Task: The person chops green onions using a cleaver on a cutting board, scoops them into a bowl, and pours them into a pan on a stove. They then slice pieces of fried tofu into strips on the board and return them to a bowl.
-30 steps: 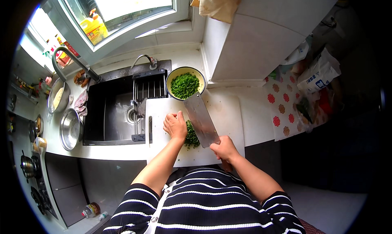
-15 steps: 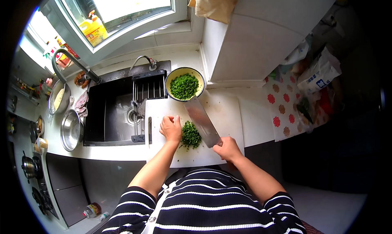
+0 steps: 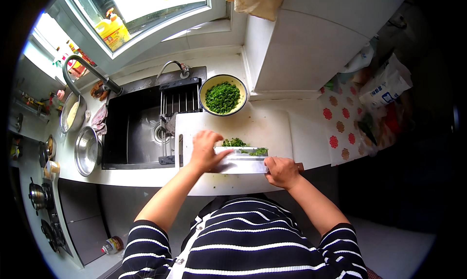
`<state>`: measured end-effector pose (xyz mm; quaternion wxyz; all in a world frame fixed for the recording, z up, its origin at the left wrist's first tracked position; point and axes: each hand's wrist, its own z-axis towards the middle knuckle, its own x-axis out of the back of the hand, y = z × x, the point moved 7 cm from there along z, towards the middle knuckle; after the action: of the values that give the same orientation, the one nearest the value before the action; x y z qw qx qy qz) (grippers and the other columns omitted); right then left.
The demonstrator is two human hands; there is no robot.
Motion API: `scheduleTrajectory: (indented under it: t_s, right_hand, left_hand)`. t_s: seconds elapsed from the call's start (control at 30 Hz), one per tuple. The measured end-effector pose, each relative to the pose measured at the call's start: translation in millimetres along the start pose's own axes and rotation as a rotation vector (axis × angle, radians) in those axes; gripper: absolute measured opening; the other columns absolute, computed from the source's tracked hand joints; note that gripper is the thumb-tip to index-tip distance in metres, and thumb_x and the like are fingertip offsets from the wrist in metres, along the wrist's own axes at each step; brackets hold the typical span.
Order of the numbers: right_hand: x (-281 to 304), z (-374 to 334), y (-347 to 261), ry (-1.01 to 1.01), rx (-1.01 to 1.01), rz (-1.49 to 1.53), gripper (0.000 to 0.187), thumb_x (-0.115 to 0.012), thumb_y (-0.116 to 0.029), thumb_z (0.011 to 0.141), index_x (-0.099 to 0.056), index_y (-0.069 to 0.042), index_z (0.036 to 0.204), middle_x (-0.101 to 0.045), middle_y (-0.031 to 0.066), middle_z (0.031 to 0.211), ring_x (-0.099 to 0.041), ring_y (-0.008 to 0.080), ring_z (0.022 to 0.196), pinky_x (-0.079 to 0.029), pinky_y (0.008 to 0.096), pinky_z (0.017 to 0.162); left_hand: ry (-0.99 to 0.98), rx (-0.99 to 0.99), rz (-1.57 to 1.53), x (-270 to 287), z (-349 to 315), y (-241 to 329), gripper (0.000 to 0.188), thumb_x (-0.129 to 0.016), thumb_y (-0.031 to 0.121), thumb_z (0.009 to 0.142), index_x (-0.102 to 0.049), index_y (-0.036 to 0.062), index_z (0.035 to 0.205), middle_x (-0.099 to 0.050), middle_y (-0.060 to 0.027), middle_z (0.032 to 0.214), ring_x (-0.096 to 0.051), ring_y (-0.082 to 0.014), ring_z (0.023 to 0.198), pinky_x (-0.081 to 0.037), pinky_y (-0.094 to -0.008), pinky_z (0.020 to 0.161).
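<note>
My right hand is closed around the handle of a cleaver. The wide blade lies sideways across a white cutting board, with bits of green on its upper part. Just beyond the blade is a small pile of finely chopped greens, partly hidden by it. My left hand is open at the blade's left end, its thumb stretched along the metal and its fingers beside the greens; whether the thumb touches the blade I cannot tell. A yellow bowl with a dark rim, holding more chopped greens, stands at the board's far edge.
Left of the board is a black sink with a drying rack and a curved faucet. A steel bowl sits on the counter's left. Rightward lie a flowered cloth and a white plastic bag.
The cleaver has swung from pointing toward the bowl to lying sideways across the near side of the greens. My left hand has opened from a loose fist and moved beside the blade.
</note>
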<state>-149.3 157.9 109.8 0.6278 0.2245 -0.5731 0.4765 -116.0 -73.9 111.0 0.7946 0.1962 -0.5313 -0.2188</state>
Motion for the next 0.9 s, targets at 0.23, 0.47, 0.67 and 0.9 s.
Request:
scheduleTrajectory:
  t_s: [0.23, 0.47, 0.67, 0.9]
  right_hand:
    - [-8.3, 9.9, -29.4, 0.084, 0.281, -0.047, 0.012, -0.06, -0.012, 0.074, -0.048, -0.011, 0.078, -0.051, 0.0021, 0.06, -0.058, 0.0187, 0.05, -0.046, 0.0329, 0.044]
    - [-21.7, 10.8, -37.5, 0.06, 0.32, -0.123, 0.007, -0.053, -0.015, 0.081, -0.049, -0.012, 0.077, -0.05, 0.0005, 0.057, -0.058, 0.0169, 0.048, -0.046, 0.0315, 0.043]
    - [-29.6, 11.3, -37.7, 0.055, 0.325, -0.092, 0.008, -0.056, -0.014, 0.076, -0.048, -0.013, 0.075, -0.048, 0.0013, 0.057, -0.057, 0.018, 0.048, -0.045, 0.0327, 0.043]
    - [-29.2, 10.9, -43.5, 0.031, 0.363, -0.119, 0.008, -0.054, -0.013, 0.077, -0.047, -0.012, 0.075, -0.048, 0.0019, 0.056, -0.057, 0.0181, 0.048, -0.045, 0.0321, 0.044]
  left_hand:
    - [-0.212, -0.013, 0.099, -48.6, -2.1, 24.1, 0.065, -0.075, 0.063, 0.066, -0.055, 0.0075, 0.095, -0.05, -0.0108, 0.097, -0.045, -0.0306, 0.098, -0.032, -0.0418, 0.091]
    - [-0.088, 0.073, 0.214, -69.0, -10.2, -13.4, 0.056, -0.074, 0.056, 0.071, -0.053, 0.0083, 0.091, -0.051, -0.0081, 0.09, -0.047, -0.0294, 0.093, -0.031, -0.0457, 0.094]
    - [-0.217, -0.049, 0.093, -61.9, 0.6, 20.3, 0.06, -0.069, 0.063, 0.073, -0.052, 0.0076, 0.09, -0.051, -0.0118, 0.092, -0.048, -0.031, 0.099, -0.025, -0.0505, 0.104]
    - [-0.156, 0.105, 0.177, -79.9, -3.8, -2.8, 0.045, -0.071, 0.049, 0.078, -0.052, 0.0085, 0.09, -0.053, -0.01, 0.094, -0.048, -0.0313, 0.1, -0.024, -0.0529, 0.105]
